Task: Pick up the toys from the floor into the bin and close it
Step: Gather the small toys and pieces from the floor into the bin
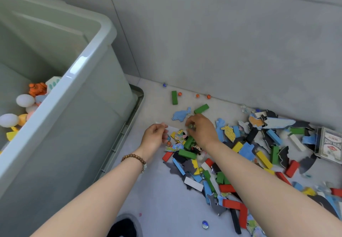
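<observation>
Beside the bin [103, 33], toys [240, 153] litter the floor [157, 199]. Right hand [202, 130] pinches small marbles; left hand [154, 136] curls around more. Loose marbles could slip from overfull fingers and roll away toward the wall [222, 42].

**Both hands at the toy pile beside the open bin**

The pale green bin [88, 81] fills the frame's left, holding white eggs [25, 100] and an orange toy [37, 88]. At centre, the left hand [154, 135], curled, and the right hand [202, 128], pinching small marbles [190, 126], reach into scattered coloured blocks [187, 153] and puzzle pieces [181, 115] spreading toward the lower right.
</observation>
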Motion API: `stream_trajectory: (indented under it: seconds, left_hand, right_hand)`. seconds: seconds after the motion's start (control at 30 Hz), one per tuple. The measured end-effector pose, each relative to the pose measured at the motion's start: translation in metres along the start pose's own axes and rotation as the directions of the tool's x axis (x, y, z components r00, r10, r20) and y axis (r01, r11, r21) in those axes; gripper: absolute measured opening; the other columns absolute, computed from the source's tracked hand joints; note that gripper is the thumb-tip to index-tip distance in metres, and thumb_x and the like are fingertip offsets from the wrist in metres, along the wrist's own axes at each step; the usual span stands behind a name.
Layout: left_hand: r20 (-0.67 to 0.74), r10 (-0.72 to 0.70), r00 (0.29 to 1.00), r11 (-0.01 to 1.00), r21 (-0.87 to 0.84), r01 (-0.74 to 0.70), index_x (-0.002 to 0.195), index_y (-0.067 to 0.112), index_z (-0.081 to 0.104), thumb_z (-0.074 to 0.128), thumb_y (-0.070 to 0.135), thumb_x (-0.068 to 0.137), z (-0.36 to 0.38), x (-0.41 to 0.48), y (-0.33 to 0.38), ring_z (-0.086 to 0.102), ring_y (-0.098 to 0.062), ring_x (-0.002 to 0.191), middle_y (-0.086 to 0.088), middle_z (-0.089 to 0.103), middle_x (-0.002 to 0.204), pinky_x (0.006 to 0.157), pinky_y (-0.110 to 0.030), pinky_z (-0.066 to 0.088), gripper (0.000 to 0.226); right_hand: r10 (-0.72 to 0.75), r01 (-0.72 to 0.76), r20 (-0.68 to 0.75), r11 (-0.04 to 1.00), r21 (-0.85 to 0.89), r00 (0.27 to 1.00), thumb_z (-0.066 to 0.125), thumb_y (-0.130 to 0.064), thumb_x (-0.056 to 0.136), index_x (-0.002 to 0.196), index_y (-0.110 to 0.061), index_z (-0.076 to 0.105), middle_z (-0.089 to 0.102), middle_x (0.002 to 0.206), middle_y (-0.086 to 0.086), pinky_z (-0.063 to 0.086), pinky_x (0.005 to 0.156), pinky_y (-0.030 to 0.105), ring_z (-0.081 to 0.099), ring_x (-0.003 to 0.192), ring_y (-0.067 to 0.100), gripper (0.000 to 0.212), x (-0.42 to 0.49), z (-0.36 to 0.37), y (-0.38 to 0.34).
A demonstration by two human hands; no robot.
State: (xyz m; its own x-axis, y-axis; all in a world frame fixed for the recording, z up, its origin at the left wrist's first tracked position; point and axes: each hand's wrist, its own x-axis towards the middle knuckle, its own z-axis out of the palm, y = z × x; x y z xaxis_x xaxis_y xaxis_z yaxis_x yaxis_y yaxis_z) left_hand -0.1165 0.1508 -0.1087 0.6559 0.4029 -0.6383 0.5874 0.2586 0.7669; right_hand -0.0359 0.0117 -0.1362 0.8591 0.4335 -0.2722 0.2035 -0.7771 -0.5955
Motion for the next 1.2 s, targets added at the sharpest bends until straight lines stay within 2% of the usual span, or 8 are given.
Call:
stream_trajectory:
  seconds: [0.3,0.4,0.5,0.6,0.73,0.87,1.03,1.2]
  left_hand:
    - [0.084,-0.098,0.992,0.978,-0.178,0.112,0.103,0.005,0.058,0.037,0.026,0.101,0.003,-0.001,0.004,0.059,-0.014,0.079,-0.01,0.06,0.098,0.072,-0.02,0.054,0.03]
    - [0.223,-0.176,0.959,0.914,-0.325,0.244,0.116,0.0,0.054,0.03,0.032,0.102,0.006,-0.002,0.007,0.06,-0.021,0.094,-0.015,0.058,0.112,0.082,-0.028,0.051,0.042]
    - [0.317,-0.211,0.925,0.819,-0.459,0.345,0.111,0.003,0.054,0.028,0.037,0.102,0.006,-0.004,0.012,0.06,-0.025,0.098,-0.015,0.059,0.11,0.079,-0.032,0.051,0.044]
    - [0.212,-0.214,0.954,0.824,-0.485,0.293,0.09,0.005,0.058,0.035,0.032,0.101,0.0,-0.002,0.013,0.056,-0.016,0.075,-0.008,0.059,0.087,0.061,-0.023,0.053,0.037]
    - [-0.039,-0.145,0.989,0.982,-0.129,0.139,0.075,0.012,0.052,0.04,0.035,0.099,-0.009,0.001,0.005,0.039,-0.009,0.051,0.0,0.045,0.063,0.041,-0.014,0.037,0.035]
    - [-0.141,0.008,0.99,0.989,0.147,0.013,0.067,0.011,0.054,0.044,0.035,0.097,-0.02,0.005,-0.013,0.04,-0.011,0.048,-0.001,0.048,0.059,0.037,-0.013,0.035,0.039]
    - [-0.095,-0.062,0.994,0.997,0.029,0.065,0.087,0.001,0.062,0.045,0.028,0.098,-0.023,0.003,-0.021,0.048,-0.001,0.035,-0.007,0.058,0.067,0.041,-0.014,0.045,0.033]
    - [-0.042,-0.123,0.992,0.987,-0.106,0.118,0.09,0.003,0.062,0.044,0.03,0.098,-0.022,0.001,-0.014,0.056,-0.007,0.046,-0.006,0.06,0.073,0.051,-0.017,0.053,0.034]
  right_hand:
    - [0.222,-0.184,-0.017,0.844,0.505,0.975,0.065,-0.001,0.082,0.095,-0.012,0.071,0.065,0.092,0.004,0.052,0.073,0.024,0.058,0.083,0.016,0.018,0.0,-0.016,-0.001]
    - [0.101,-0.122,0.071,0.728,0.674,0.992,0.07,-0.004,0.08,0.093,-0.013,0.07,0.068,0.093,0.003,0.056,0.082,0.027,0.063,0.086,0.014,0.017,-0.006,-0.025,-0.023]
    - [-0.056,-0.043,0.143,0.791,0.61,0.988,0.073,-0.015,0.079,0.095,-0.021,0.07,0.07,0.093,-0.009,0.053,0.076,0.013,0.063,0.082,0.002,0.017,-0.011,-0.029,-0.036]
    - [0.133,-0.083,-0.027,0.753,0.653,0.991,0.07,-0.012,0.082,0.089,-0.021,0.068,0.068,0.092,-0.004,0.055,0.07,0.024,0.062,0.079,0.011,0.012,-0.007,-0.038,-0.015]
    - [0.268,-0.159,-0.11,0.804,0.573,0.957,0.07,-0.008,0.081,0.096,-0.013,0.067,0.066,0.099,0.004,0.05,0.069,0.019,0.057,0.074,0.014,0.015,-0.006,-0.046,0.027]
    - [0.222,-0.182,-0.023,0.849,0.497,0.975,0.074,-0.015,0.078,0.097,-0.018,0.068,0.064,0.105,0.001,0.049,0.079,0.028,0.056,0.084,0.015,0.02,-0.009,-0.031,0.023]
    - [0.078,-0.101,0.079,0.93,0.355,0.994,0.071,-0.023,0.081,0.104,-0.02,0.069,0.058,0.11,-0.001,0.039,0.08,0.022,0.053,0.093,0.012,0.023,-0.003,-0.006,-0.01]
    - [0.081,-0.098,0.085,0.971,0.22,0.993,0.068,-0.016,0.083,0.102,-0.011,0.071,0.055,0.095,-0.002,0.047,0.085,0.03,0.056,0.09,0.015,0.02,0.003,0.009,-0.023]
